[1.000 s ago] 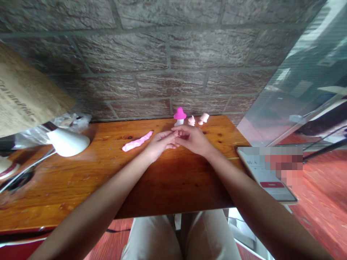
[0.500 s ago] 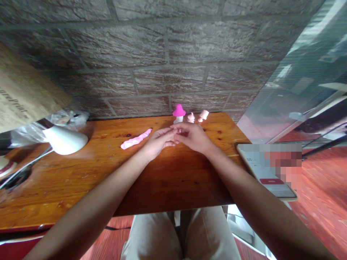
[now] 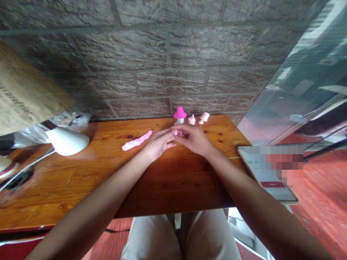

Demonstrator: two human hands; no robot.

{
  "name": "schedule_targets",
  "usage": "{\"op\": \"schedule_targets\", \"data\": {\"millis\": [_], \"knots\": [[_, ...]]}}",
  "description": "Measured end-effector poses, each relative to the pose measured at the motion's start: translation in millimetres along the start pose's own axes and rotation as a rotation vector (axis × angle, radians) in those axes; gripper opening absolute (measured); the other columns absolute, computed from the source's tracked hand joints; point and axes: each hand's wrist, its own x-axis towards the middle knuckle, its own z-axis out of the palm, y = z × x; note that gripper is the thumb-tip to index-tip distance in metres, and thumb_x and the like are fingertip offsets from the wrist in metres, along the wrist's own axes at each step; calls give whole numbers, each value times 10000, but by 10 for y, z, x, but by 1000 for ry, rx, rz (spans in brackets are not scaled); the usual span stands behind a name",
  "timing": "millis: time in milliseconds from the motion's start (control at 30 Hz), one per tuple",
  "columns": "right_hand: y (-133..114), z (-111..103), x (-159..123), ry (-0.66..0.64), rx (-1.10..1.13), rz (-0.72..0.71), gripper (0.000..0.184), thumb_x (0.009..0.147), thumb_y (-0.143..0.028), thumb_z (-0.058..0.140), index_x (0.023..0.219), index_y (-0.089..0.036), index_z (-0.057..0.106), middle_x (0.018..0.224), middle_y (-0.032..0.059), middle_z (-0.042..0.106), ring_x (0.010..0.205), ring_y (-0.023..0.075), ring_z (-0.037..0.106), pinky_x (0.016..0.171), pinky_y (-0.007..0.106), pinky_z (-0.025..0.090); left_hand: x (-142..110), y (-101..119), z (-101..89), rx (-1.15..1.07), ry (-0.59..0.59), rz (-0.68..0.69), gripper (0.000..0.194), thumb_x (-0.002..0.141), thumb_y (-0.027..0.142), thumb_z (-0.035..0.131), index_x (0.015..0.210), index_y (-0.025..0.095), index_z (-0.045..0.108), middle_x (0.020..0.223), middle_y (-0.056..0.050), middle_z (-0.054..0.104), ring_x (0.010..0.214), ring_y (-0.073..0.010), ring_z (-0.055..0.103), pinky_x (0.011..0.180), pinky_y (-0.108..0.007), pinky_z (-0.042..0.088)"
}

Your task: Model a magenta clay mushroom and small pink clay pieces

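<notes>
Both my hands meet over the wooden table [image 3: 173, 187]. Between their fingertips is a small pink piece of modelling clay [image 3: 176, 132], pinched to a point at the top. My left hand [image 3: 158, 143] grips it from the left, and my right hand [image 3: 193, 137] closes on it from the right; the fingers partly cover it. Just behind stands a mushroom shape [image 3: 179, 112] with a bright pink cap and a pale stem. Two small pale pink shaped pieces, one upright [image 3: 192, 119] and one chunkier [image 3: 204, 117], sit to its right. A long, uneven pink clay strip [image 3: 137, 141] lies left of my hands.
A white lamp base [image 3: 67, 140] with a brown paper-like shade [image 3: 27, 90] stands at the left, near a crumpled plastic bag [image 3: 31, 136] and a cable. At the right table edge lies a phone [image 3: 271, 184]. A brick-patterned wall [image 3: 162, 54] rises behind the table.
My fingers have shifted slightly around the small clay piece, so its pointed top shows more. The whole view has moved a little; the other pieces stay in place.
</notes>
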Motion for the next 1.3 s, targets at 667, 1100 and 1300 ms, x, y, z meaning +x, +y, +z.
{"op": "schedule_targets", "data": {"millis": [667, 1100, 1300], "knots": [[11, 14, 19, 1, 232, 41, 248, 857, -330, 704, 1051, -175, 701, 991, 60, 718, 839, 170, 655, 773, 299, 536, -13, 43, 3, -79, -3, -30, 211, 696, 275, 837, 850, 169, 740, 935, -43, 733, 856, -139, 641, 736, -244, 465], [29, -1, 17, 9, 228, 62, 265, 842, -358, 729, 1040, -182, 733, 990, 60, 740, 851, 176, 669, 801, 312, 538, 10, 26, -34, -33, 29, 4, 279, 672, 304, 863, 896, 177, 756, 953, -51, 742, 895, -145, 647, 800, -256, 445], [27, -10, 22, 13, 255, 83, 275, 841, -370, 731, 1044, -185, 720, 1015, 60, 742, 868, 168, 670, 803, 303, 536, 13, 15, -46, -55, 27, 0, 271, 674, 306, 857, 889, 178, 754, 937, -56, 749, 916, -154, 658, 785, -245, 443]]}}
